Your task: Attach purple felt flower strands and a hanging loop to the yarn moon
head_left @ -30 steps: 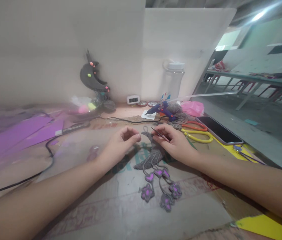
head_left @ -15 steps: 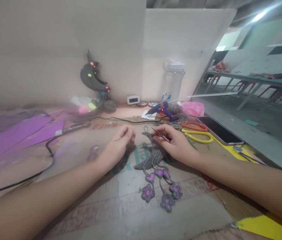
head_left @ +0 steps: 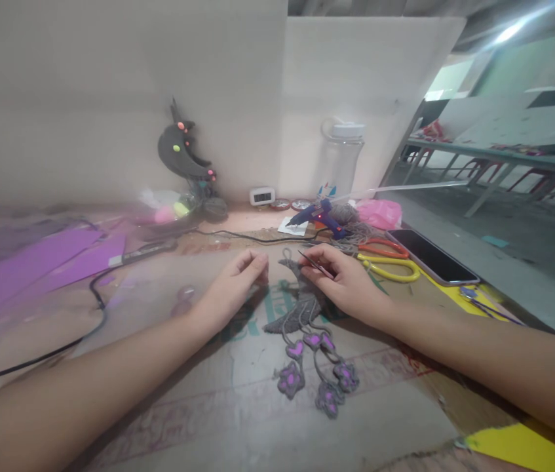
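Note:
A grey yarn-covered crescent moon hanging point(head_left: 294, 316) lies on the board, with a loop at its top. Strings run from it to purple-centred hearts and flowers point(head_left: 291, 379). Over the crescent's right side, my right hand point(head_left: 343, 278) is closed on slim dark pointed tweezers point(head_left: 316, 265), tips toward the upper left. My left hand point(head_left: 245, 272) hovers left of the crescent, apart from it, thumb and fingers pinched together. Whatever may be between those fingers is too small or hidden to make out. Part of the crescent is covered by my right hand.
Behind lie a blue glue gun point(head_left: 319, 215) with its black cord, grey yarn point(head_left: 343, 213), scissors point(head_left: 395, 269) and a phone point(head_left: 432, 255). A water bottle point(head_left: 341, 160) and small clock point(head_left: 262, 196) stand farther back. Purple sheets point(head_left: 85, 259) and a cutter point(head_left: 142, 252) are left.
My left hand has turned slightly, and its thumb and fingers have shifted a little. My right hand, the tweezers and the moon hanging look unchanged.

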Available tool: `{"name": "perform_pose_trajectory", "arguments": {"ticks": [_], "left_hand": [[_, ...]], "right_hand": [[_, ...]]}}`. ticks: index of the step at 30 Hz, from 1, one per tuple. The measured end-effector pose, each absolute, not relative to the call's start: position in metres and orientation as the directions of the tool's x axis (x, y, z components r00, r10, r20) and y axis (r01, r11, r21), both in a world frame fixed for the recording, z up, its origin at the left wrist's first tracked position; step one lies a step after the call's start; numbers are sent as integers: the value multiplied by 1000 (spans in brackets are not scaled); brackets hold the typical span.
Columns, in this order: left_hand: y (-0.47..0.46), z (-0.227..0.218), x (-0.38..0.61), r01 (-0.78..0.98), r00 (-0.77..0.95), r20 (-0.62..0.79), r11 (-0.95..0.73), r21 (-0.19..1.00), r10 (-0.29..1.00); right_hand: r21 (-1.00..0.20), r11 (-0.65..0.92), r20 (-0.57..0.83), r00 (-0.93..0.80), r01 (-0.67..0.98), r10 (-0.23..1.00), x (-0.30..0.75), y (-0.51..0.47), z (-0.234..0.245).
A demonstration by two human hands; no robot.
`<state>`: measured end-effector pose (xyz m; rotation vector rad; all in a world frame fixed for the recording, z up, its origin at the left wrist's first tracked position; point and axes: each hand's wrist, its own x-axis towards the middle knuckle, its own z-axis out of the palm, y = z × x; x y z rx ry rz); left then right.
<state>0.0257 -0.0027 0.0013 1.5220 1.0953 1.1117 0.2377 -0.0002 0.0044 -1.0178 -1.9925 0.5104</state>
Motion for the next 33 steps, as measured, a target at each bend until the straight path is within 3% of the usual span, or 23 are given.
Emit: {"name": "perform_pose_trajectory", "arguments": {"ticks": [16,26,33], "left_hand": [[-1,3,26,119,204,107,-133,984,973],[-6,8,26,237,146,168,-200,951,975],[-4,6,27,139,176,175,-200,970,969]], "right_hand": [[-681,577,466,-341,450,816,239,2,1],[-693,575,464,-343,434,817,238,1,2],[-719,537,438,-312,440,843,240,7,2]]}}
